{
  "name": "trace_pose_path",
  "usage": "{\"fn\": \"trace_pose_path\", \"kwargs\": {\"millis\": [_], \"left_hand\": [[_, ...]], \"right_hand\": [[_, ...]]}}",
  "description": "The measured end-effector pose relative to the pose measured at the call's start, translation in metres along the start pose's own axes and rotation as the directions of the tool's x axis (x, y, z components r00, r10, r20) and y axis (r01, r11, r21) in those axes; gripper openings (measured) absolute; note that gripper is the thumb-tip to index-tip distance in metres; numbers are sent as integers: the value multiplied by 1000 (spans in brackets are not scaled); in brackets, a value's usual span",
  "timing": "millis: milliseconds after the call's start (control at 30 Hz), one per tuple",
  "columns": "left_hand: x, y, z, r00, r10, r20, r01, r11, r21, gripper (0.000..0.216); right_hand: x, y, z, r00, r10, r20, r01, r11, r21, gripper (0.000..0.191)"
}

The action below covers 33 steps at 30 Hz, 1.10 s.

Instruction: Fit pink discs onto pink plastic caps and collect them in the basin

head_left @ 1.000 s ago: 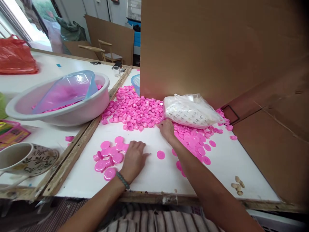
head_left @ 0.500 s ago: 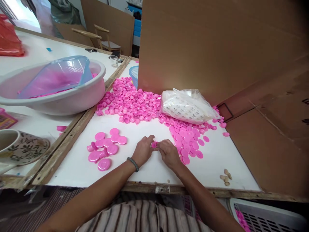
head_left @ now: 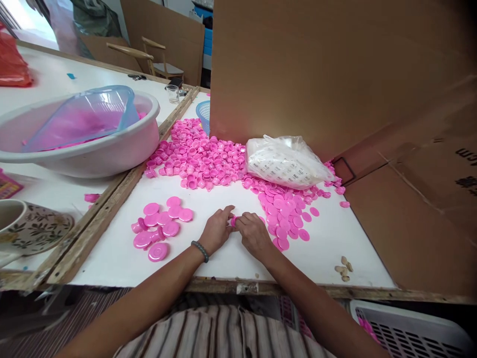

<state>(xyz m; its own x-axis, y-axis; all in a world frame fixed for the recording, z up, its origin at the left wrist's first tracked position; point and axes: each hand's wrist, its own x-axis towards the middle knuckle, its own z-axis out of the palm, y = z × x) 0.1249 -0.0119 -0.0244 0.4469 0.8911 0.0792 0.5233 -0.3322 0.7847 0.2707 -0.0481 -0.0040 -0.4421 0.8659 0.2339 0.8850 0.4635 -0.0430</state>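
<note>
Over the middle of the white tabletop, my left hand (head_left: 216, 229) and my right hand (head_left: 255, 236) meet, fingers closed on one small pink plastic cup (head_left: 233, 222). Fingers cover most of that cup. A bit of pink shows just beyond my right knuckles; whether it is held I cannot tell. Flat pink discs (head_left: 283, 222) lie heaped right of my right hand. Left of my left hand lies a loose group of pink discs (head_left: 158, 251), some with a cup-like piece attached. Behind both hands spreads a large pile of pink cups (head_left: 204, 159).
A white plastic bag (head_left: 286, 161) rests on the pile, against tall cardboard (head_left: 298, 69). At left stand a big basin (head_left: 122, 154) with a blue basket (head_left: 128, 112), and a floral mug (head_left: 44, 226). A wooden strip (head_left: 108, 219) edges the tabletop. A grey crate (head_left: 410, 323) sits below right.
My right fingers have shifted and curled further over the pink cup, and both hands stay together. The whole view has moved slightly.
</note>
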Motion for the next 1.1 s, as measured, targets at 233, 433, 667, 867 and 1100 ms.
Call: {"fn": "trace_pose_path", "kwargs": {"millis": [233,433,667,867,1100], "left_hand": [[-3,-2,-18,995,-90,54,100,963,-250,31],[-3,4,-37,909,-368,196,417,783,-461,28],[10,7,-40,764,-540,354,644,600,-475,32],[18,3,-43,717,-543,438,697,578,-424,30],[6,0,-39,823,-449,347,568,648,-508,24]], "right_hand": [[5,7,3,893,417,168,-420,642,641,18],[-4,0,5,950,310,35,-256,710,656,30],[3,3,6,992,122,19,-117,875,469,20],[22,7,-10,982,32,186,-109,903,415,10],[16,-8,-12,985,66,162,-142,840,524,13]]}}
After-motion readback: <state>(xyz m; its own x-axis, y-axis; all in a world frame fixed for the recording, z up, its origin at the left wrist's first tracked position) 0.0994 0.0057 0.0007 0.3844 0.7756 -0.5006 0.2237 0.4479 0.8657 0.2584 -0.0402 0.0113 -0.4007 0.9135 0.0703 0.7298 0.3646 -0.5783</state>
